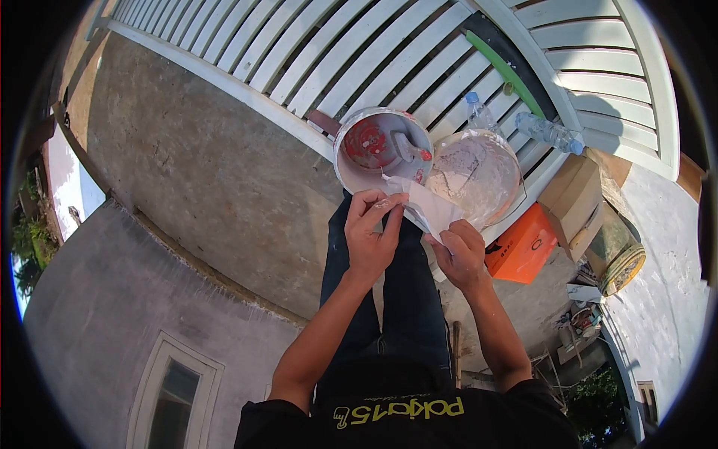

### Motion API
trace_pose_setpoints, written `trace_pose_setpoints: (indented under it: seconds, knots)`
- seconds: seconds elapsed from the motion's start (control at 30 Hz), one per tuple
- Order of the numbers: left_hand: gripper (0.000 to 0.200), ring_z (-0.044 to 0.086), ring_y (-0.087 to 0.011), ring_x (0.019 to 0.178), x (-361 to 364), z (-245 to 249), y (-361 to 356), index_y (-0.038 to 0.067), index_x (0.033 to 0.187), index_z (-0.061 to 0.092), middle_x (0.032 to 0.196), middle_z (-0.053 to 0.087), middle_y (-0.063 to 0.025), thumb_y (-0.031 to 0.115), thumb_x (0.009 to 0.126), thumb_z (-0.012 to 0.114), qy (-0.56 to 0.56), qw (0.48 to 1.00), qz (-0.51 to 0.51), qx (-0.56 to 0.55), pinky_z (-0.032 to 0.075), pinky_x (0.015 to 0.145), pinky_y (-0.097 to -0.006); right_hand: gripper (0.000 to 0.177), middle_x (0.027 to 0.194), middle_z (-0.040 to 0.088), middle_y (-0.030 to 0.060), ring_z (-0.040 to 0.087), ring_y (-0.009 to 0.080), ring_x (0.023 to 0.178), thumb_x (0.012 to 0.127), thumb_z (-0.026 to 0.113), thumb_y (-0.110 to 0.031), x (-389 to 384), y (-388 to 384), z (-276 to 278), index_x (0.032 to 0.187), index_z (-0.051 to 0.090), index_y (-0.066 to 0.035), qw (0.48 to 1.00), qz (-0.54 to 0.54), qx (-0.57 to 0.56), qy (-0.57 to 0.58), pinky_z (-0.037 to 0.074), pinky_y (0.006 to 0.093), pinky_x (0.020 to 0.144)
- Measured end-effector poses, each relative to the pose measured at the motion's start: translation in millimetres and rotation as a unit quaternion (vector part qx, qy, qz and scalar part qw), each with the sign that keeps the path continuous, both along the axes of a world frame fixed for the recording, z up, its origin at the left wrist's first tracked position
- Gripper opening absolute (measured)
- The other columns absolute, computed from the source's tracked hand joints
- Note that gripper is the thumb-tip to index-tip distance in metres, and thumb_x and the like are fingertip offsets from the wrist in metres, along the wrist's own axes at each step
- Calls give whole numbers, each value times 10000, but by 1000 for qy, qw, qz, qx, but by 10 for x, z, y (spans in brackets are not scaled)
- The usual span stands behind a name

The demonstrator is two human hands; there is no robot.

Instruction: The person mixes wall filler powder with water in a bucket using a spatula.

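A whitish sheet (430, 205), perhaps paper or cloth, stretches between my two hands above my legs. My left hand (372, 230) pinches its left end, with pale smears on the fingers. At the other end, the fingers of my right hand (461, 253) are closed on its lower right corner. Just beyond the hands, a white bucket (345, 169) stained red inside holds a whitish tool (406, 147) with a red tip. Beside it on the right is a clear container (479, 176) of pale, powdery or pasty material, partly covered by the sheet.
A white slatted bench (299, 75) carries the bucket and container. Two plastic bottles (552, 133) and a green strip (502, 69) lie at its right. An orange box (522, 245), a cardboard box (574, 196) and a dirty sack (613, 243) stand to the right on the ground.
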State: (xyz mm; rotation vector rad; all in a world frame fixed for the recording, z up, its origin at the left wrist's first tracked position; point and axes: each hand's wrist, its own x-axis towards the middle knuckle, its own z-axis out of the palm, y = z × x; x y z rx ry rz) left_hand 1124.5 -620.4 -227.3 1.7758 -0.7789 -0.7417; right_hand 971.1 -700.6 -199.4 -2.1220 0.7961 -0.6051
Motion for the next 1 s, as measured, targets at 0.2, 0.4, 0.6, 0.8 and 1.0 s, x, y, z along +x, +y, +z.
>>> trace_pose_setpoints:
  seconds: [0.2,0.4,0.6,0.8,1.0]
  knots:
    - [209,566,-73,720,-40,106,-20,17,1064,728,970,643,-48,-72,893,649,43,999,5,12,419,587,-215,296,597,419,75,418,249,519,741,807,21,-11,6,23,741,512,-6,1000,0,-8,-11,330,369,487]
    - [200,560,-84,666,-11,165,-73,18,1061,732,923,662,-57,-55,881,684,65,998,1,9,399,527,-230,302,600,416,77,412,248,517,728,800,53,-10,-25,37,782,508,-1,1000,1,-14,-19,329,367,485]
    - [227,544,-76,631,25,178,-93,22,1113,706,869,651,-46,-9,888,705,91,995,-13,32,386,512,-232,294,614,477,69,480,249,522,699,851,-25,-28,-57,50,783,569,-14,1000,6,-23,10,378,362,509]
    - [195,551,-55,652,63,72,116,27,1113,687,887,657,-26,55,920,704,126,985,-58,107,400,550,-218,280,608,498,75,483,253,522,736,842,-40,-21,-89,52,782,567,-12,1000,3,-7,26,385,363,515]
    - [198,671,-239,747,87,-264,570,25,1028,690,920,691,-125,166,896,732,88,947,-196,240,524,661,-335,241,590,511,84,495,233,502,794,810,-21,34,-77,54,789,569,-10,999,-28,5,25,377,346,474]
